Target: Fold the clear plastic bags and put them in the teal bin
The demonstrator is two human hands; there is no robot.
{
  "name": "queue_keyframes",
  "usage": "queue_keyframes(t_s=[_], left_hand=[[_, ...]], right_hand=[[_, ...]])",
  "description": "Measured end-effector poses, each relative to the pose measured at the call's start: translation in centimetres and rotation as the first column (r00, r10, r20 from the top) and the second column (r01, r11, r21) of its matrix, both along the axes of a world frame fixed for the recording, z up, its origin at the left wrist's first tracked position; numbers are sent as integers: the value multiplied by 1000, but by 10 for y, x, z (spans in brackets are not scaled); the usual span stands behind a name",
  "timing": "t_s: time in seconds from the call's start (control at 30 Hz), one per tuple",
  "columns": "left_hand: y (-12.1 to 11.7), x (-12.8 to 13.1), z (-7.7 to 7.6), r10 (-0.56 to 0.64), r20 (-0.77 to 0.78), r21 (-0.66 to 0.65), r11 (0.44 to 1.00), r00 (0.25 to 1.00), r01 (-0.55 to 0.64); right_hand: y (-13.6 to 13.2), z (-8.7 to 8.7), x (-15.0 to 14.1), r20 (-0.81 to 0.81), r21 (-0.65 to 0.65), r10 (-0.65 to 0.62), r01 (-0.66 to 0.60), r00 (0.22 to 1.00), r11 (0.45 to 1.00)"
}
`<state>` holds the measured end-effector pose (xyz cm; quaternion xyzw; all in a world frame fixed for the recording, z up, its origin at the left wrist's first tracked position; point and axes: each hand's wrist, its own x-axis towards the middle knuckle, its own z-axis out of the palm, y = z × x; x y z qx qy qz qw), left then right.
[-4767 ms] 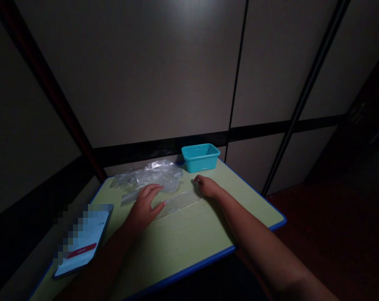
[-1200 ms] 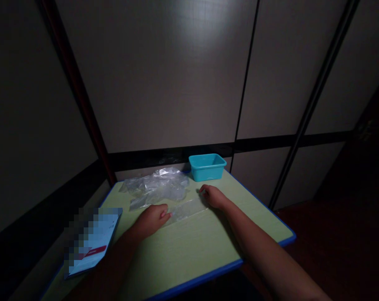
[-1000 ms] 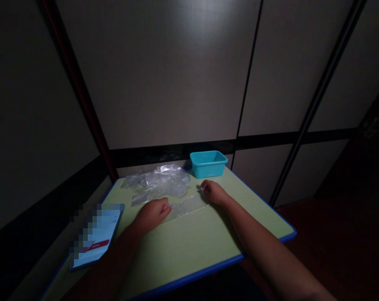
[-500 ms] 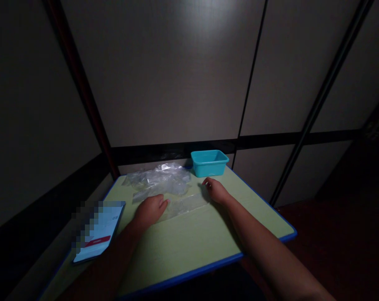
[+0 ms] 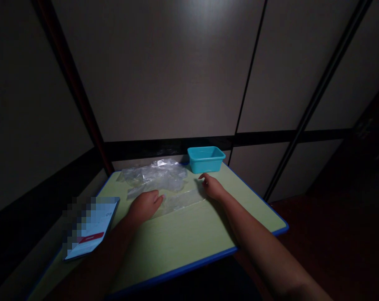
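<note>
A flat strip of clear plastic (image 5: 183, 200), which looks like a folded bag, lies across the table between my hands. My left hand (image 5: 145, 205) is closed over its left end, with the thumb toward the strip. At the right end is my right hand (image 5: 212, 187), its fingers bent inward and the forefinger a little raised; its grip on the plastic is partly hidden. Just behind the strip, a crumpled heap of clear plastic bags (image 5: 158, 174) spreads over the back left of the table.
A turquoise plastic basket (image 5: 206, 164) stands at the back edge, beyond my right hand. On the left lies a tablet (image 5: 93, 228) with a lit screen, partly pixelated. The green table (image 5: 183, 242) has a blue rim and stands against wardrobe panels (image 5: 164, 83).
The whole view has shifted slightly, so everything sits a little further left and higher. Both hands keep nearly the same places beside the plastic strip.
</note>
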<state>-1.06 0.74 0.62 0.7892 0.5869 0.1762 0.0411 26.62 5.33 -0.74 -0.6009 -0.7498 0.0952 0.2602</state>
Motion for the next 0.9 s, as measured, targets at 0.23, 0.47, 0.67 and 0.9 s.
queue_keyframes(t_s=[0.23, 0.47, 0.67, 0.9], left_hand=[[1, 1, -1, -26, 42, -14, 1000, 999, 27], [-3, 5, 0, -157, 56, -66, 985, 986, 161], [-6, 7, 2, -254, 86, -44, 965, 963, 259], [-8, 10, -1, -500, 141, 107, 866, 855, 489]], right_hand=[[2, -4, 1, 16, -24, 8, -7, 1000, 1000], [1, -2, 0, 15, -38, 13, -12, 1000, 999], [0, -1, 0, 39, -49, 20, -18, 999, 999], [1, -1, 0, 56, -45, 1, 2, 998, 999]])
